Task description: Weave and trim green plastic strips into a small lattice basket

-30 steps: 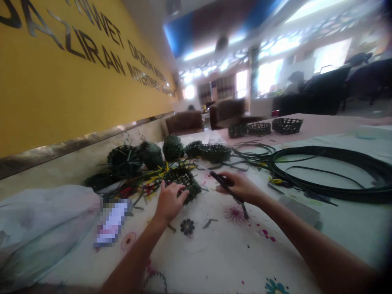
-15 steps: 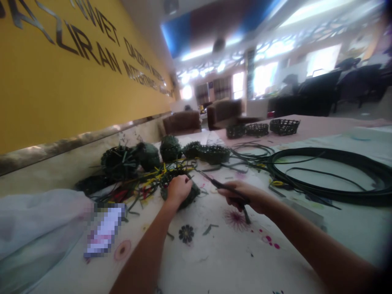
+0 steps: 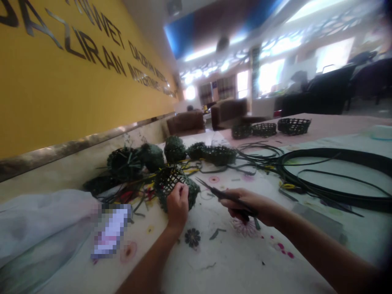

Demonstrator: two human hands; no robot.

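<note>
My left hand is closed on the near rim of a dark green woven basket. The basket is tilted, so its open lattice side shows above my knuckles. In my right hand is a pair of dark-handled scissors, gripped by the handles. The blades point left toward the basket, a little apart from it, and look slightly parted. My fingertips on the basket's rim are partly hidden.
Several more woven baskets stand along the back left, with yellow and green strips among them. A large coil of dark strip lies at right. Three small baskets sit farther back. A plastic bag is at left.
The basket has been tipped up in my left hand, so more of its lattice shows. My right hand and the scissors stay near it. The whole view has shifted slightly.
</note>
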